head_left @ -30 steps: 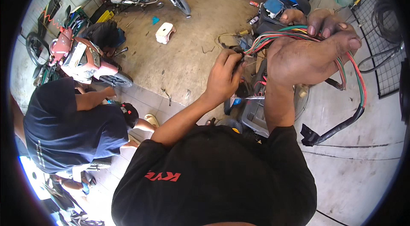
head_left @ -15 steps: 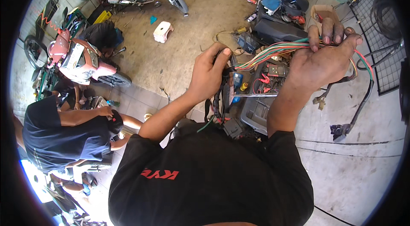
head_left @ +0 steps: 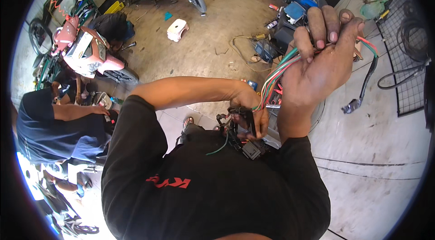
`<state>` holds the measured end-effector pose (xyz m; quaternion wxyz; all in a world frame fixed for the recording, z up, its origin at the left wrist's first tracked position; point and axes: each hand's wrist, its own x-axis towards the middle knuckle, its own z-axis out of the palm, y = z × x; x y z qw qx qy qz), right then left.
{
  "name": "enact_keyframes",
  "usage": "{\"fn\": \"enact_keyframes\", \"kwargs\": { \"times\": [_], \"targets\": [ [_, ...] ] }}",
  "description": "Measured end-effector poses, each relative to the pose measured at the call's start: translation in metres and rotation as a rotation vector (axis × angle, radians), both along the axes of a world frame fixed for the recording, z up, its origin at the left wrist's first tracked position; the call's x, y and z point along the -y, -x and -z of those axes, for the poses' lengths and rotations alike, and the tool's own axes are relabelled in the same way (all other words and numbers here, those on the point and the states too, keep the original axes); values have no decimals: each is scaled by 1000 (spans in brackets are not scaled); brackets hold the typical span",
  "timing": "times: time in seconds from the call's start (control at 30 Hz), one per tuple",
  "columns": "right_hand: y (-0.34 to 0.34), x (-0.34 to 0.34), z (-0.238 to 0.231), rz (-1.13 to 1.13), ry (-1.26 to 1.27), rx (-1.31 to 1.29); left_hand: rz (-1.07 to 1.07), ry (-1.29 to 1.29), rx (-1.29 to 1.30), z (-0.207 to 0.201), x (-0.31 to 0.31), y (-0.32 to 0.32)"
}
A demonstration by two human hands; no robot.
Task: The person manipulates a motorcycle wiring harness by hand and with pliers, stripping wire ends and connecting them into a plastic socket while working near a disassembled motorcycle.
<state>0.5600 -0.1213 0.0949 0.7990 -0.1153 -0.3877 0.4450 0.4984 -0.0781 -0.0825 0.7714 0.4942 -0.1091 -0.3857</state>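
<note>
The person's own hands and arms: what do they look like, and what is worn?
The left hand and right hand wear no gloves; no watch shows. Short black sleeves leave the forearms bare. The sleeves belong to a black shirt with red print on its front.

The person's right grip (head_left: 322, 65) curls round a bundle of coloured wires (head_left: 277, 80), a black-wrapped tail (head_left: 368, 80) dangling past it, while the left grip (head_left: 252, 109) holds the bundle lower down, near the chest. Across the floor (head_left: 206, 47) from me stand a white stool (head_left: 176, 29) and a pink motorbike (head_left: 93, 54).
</note>
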Motion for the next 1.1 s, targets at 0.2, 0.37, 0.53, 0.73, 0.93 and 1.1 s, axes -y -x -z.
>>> {"fn": "enact_keyframes", "kwargs": {
  "times": [0.2,0.37,0.53,0.73,0.93,1.1],
  "targets": [
    [-31,1,-3,115,-108,-14,-336,213,90,-13,-6,17],
    [-7,7,-2,-26,-220,-94,-309,5,167,52,1,-4],
    [-29,10,-9,257,-145,-37,-1306,-673,330,2,-38,24],
    [-27,0,0,324,-360,-46,-2260,-1161,870,21,26,60],
    [-6,-13,1,553,-317,17,-2250,-1219,522,9,51,21],
    [5,-18,2,682,-303,31,-2168,-1455,554,18,37,50]
  ]
}}
